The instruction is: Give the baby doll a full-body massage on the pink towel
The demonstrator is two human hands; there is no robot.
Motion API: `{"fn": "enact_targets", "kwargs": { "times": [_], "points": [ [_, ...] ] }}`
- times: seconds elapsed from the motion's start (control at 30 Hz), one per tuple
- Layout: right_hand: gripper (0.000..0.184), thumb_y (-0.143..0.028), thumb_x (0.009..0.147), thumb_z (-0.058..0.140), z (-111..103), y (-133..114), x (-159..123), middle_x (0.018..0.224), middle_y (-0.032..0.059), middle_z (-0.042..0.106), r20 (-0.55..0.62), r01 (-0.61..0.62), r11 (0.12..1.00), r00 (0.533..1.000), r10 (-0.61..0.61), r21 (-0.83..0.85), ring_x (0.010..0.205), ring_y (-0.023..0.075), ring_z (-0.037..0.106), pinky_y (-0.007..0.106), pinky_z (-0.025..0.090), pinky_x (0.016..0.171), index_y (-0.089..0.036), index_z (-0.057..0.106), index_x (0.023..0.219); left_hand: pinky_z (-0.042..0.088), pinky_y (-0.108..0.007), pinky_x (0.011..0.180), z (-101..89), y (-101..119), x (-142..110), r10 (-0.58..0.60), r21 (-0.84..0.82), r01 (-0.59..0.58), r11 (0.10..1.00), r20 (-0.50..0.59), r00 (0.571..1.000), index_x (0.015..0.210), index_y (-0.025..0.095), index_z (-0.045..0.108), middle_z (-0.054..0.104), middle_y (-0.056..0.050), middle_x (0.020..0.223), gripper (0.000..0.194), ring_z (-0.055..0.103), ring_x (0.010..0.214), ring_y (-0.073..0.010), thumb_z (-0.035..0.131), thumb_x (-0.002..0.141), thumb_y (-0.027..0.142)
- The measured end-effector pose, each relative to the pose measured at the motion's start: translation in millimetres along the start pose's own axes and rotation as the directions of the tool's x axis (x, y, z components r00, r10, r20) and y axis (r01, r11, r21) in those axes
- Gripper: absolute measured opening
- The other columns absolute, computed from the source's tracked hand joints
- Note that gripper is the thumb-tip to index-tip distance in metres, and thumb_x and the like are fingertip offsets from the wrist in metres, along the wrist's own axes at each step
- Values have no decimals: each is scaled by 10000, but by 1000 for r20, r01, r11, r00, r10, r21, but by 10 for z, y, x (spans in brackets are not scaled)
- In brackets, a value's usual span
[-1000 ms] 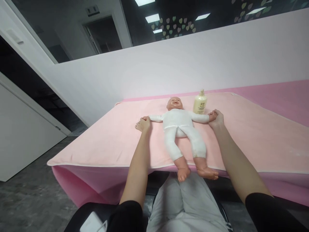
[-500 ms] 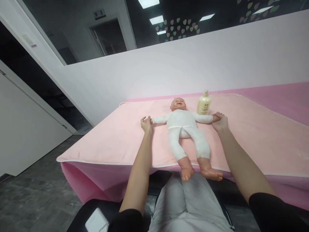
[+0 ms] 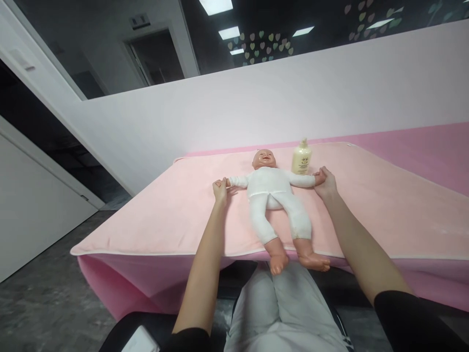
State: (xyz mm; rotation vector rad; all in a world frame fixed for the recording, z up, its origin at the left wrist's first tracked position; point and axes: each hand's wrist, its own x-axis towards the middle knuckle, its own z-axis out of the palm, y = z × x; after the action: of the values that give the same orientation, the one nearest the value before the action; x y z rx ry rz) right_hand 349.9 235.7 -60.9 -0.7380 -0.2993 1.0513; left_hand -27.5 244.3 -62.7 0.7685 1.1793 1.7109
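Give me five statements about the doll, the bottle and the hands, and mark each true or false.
1. The baby doll lies face up on the light pink blanket. True.
2. The left hand and the right hand each hold one of the doll's hands. True.
3. The doll's outfit is red. False: the outfit is white.
4. The pump bottle stands upright. True.
5. The doll wears socks. False: its feet are bare.
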Motion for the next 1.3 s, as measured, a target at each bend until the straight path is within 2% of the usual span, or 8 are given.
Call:
{"fn": "enact_targets", "kwargs": {
  "times": [0.13, 0.33, 0.53, 0.7, 0.9, 1.0, 1.13, 1.3],
  "points": [
    [270, -113, 862, 549, 17, 11, -16, 566, -60, 461, -51, -24, 997, 998, 20, -76, 527, 75, 495, 202, 522, 555, -179, 399, 648, 571, -368, 548, 11, 7, -17, -35, 27, 34, 999, 39, 999, 932, 189, 420, 601, -14, 719, 232, 671, 554, -184, 491, 886, 405],
    [282, -279, 937, 478, 46, 16, -19, 558, -55, 445, -75, -18, 998, 997, 14, -62, 501, 82, 469, 199, 504, 494, -191, 408, 679, 563, -373, 571, 36, 14, 26, -13, 16, 13, 1000, -43, 999, 886, 176, 444, 621, -59, 695, 392, 661, 515, -191, 217, 946, 490],
    [431, -480, 982, 252, 5, -61, 13, 568, -47, 425, 28, -110, 987, 994, 108, 114, 466, 75, 442, 219, 495, 494, -198, 369, 678, 559, -310, 594, 22, 9, -2, 42, -15, -42, 999, 9, 999, 856, 187, 433, 594, -1, 666, 258, 659, 538, -152, 426, 913, 438],
    [323, -364, 969, 392, -19, 4, 85, 564, -57, 430, 7, -100, 995, 995, 100, 14, 484, 68, 456, 201, 507, 522, -189, 422, 699, 557, -295, 572, 33, 35, -32, 44, -35, -43, 998, 35, 998, 872, 191, 419, 610, 8, 707, 211, 647, 526, -135, 547, 867, 358],
    [227, -105, 829, 592, -26, 48, 87, 570, -74, 464, -28, -14, 998, 1000, 12, -64, 513, 52, 484, 160, 521, 534, -179, 443, 675, 550, -281, 588, 60, 87, -103, 65, 6, -65, 998, 44, 997, 834, 209, 407, 544, 54, 643, 290, 629, 529, -123, 681, 765, 274],
    [226, -99, 815, 613, -29, 49, 79, 580, -71, 481, -20, -15, 997, 1000, 14, -79, 517, 52, 494, 158, 518, 527, -177, 451, 678, 547, -289, 593, 62, 88, -114, 62, 12, -63, 998, 40, 997, 841, 209, 404, 567, 38, 678, 275, 632, 537, -125, 660, 787, 294],
    [293, -281, 845, 639, -17, 62, 77, 585, -72, 462, -63, -3, 996, 998, -2, -85, 506, 63, 476, 184, 505, 500, -187, 418, 677, 547, -308, 590, 65, 77, -102, 40, 12, -40, 999, 6, 999, 857, 201, 395, 605, 1, 735, 198, 640, 526, -136, 541, 876, 333],
    [359, -475, 935, 444, 14, 39, 80, 583, -57, 436, -82, -18, 996, 997, 11, -88, 497, 72, 464, 209, 511, 523, -194, 418, 712, 555, -324, 582, 75, 71, -79, 27, 23, -26, 999, -39, 999, 885, 179, 430, 597, -17, 659, 257, 641, 509, -154, 317, 959, 398]
  ]
}}
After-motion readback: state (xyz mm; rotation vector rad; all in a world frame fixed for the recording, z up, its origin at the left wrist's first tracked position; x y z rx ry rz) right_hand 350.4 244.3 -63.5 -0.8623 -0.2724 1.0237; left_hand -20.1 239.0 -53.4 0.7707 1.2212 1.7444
